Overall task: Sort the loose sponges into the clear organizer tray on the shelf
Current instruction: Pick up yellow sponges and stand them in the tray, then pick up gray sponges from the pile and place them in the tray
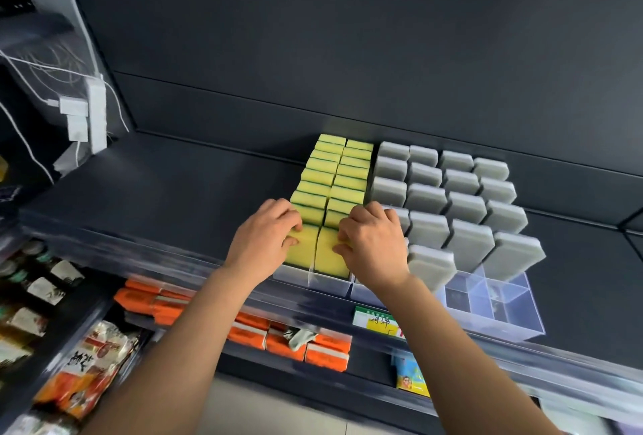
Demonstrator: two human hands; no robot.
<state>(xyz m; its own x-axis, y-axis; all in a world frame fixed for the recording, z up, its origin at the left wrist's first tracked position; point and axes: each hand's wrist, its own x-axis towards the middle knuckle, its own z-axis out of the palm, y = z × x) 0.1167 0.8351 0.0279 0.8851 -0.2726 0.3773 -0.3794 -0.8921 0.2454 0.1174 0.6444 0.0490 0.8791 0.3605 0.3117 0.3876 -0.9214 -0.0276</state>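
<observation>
Where the clear plastic organizer tray (504, 313) sits on the dark shelf (174, 191), the left hand (264, 236) grips the front-left yellow sponge (304, 252) and the right hand (374, 243) grips the front-right yellow sponge (327, 257), fingers curled.

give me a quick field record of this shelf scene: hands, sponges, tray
left hand: grips front left yellow sponge
right hand: grips front right yellow sponge beside it
yellow sponges: two rows, on edge, left part of clear organizer tray
grey sponges: four rows, right of the yellow
empty slots: front right of tray
below: orange packs
</observation>
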